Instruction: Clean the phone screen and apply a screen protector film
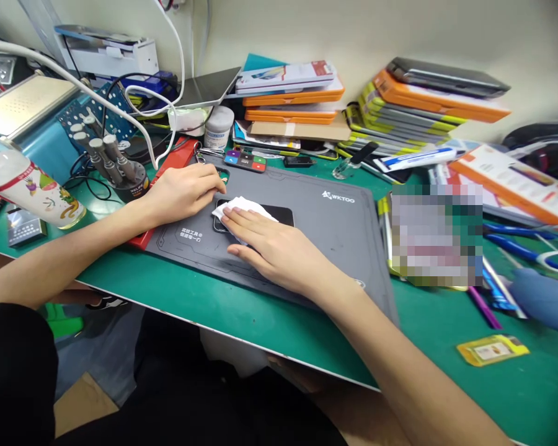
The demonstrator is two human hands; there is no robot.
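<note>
A black smartphone (283,215) lies flat on the grey work mat (339,241). A folded white tissue (242,204) covers part of its screen. My right hand (274,248) presses down on this tissue with fingers stretched and close together. At the phone's left end, my left hand (186,192) rests on the mat, fingers curled under. Its fingertips are beside a green recess (223,177) at the mat's upper edge. Whether those fingers hold anything is hidden. Under my left wrist runs a red strip (177,162).
Screwdrivers stand in a black holder (132,186) at left, beside a patterned bottle (37,192). Stacked orange boxes (292,99) and a white jar (219,127) line the wall. At right are blue-handled pliers (516,244) and a yellow packet (493,350). A white cable (116,114) arches above.
</note>
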